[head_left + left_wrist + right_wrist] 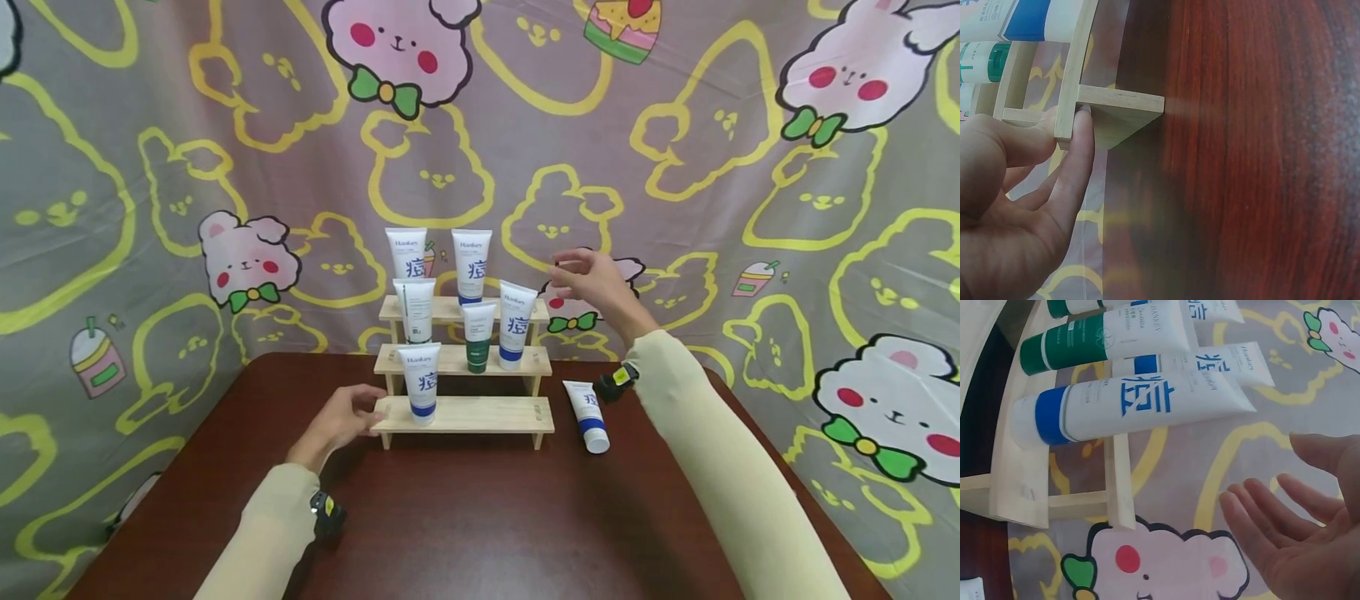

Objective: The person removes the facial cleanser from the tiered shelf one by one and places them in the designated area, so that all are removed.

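My left hand (337, 423) pinches the left end of the bottom step of a wooden tiered display stand (487, 414), thumb and fingers on either side of the board (1070, 94). My right hand (600, 287) hangs in the air right of the top step, holding nothing, fingers loosely bent. Nearest it, a blue-banded cosmetic tube (514, 327) stands at the right of the middle step, its blue character facing outward (1147, 397). Beside that tube are a green-and-white tube (477, 337) and a white tube (417, 308). Another blue-banded tube (422, 382) stands on the bottom step.
Two more blue-banded tubes, left (406, 254) and right (472, 265), stand on the top step. One blue-banded tube (587, 417) lies on the dark red wooden table (465, 517), right of the stand. A cartoon-printed curtain (480, 158) hangs behind the table.
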